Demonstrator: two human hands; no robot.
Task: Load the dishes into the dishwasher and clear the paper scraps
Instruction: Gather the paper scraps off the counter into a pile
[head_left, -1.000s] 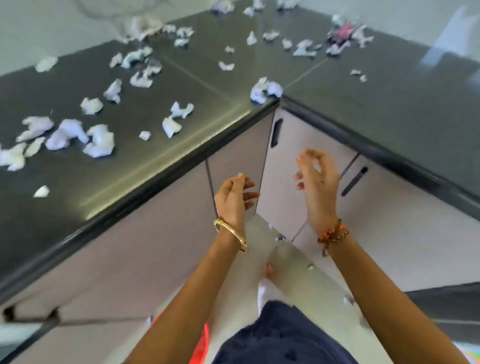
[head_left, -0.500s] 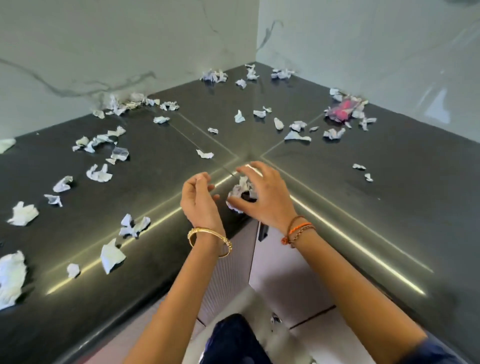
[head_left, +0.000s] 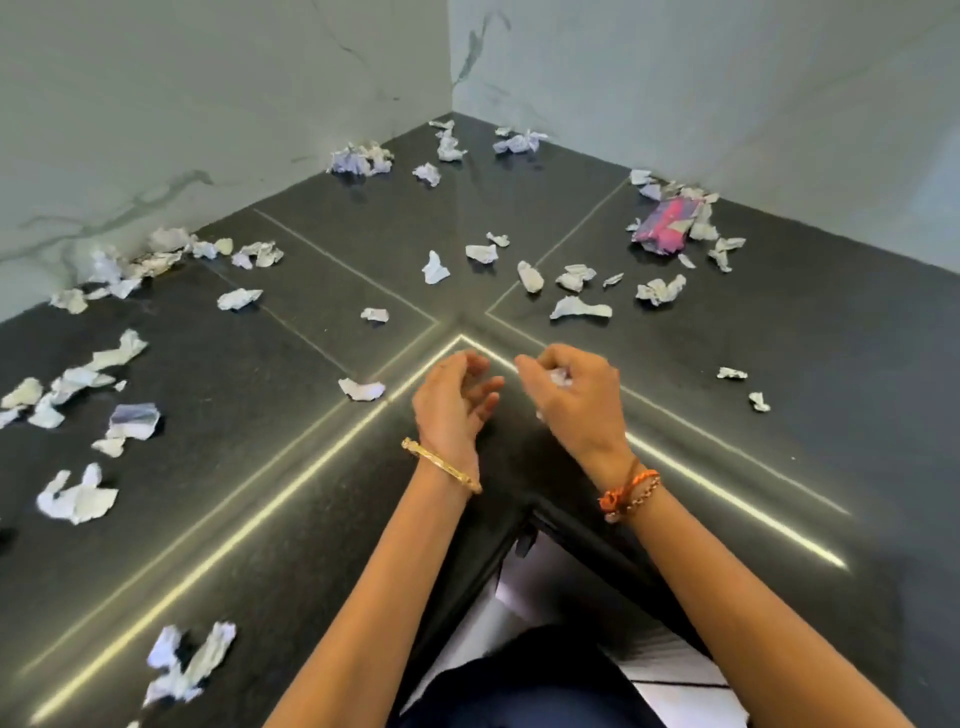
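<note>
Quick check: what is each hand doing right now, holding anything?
Left hand: open, fingers loosely curled, holding nothing.
Right hand: closed around a crumpled paper scrap.

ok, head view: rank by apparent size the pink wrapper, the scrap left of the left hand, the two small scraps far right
1. pink wrapper
2. scrap left of the left hand
3. two far-right scraps, alike; unranked.

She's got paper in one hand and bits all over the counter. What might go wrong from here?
The right hand grips a crumpled scrap over the counter's front corner, so it could slip to the floor. The open left hand holds nothing, and one scrap lies close beside it, easily brushed off. Scraps by the wall sit far back and could be missed.
</note>
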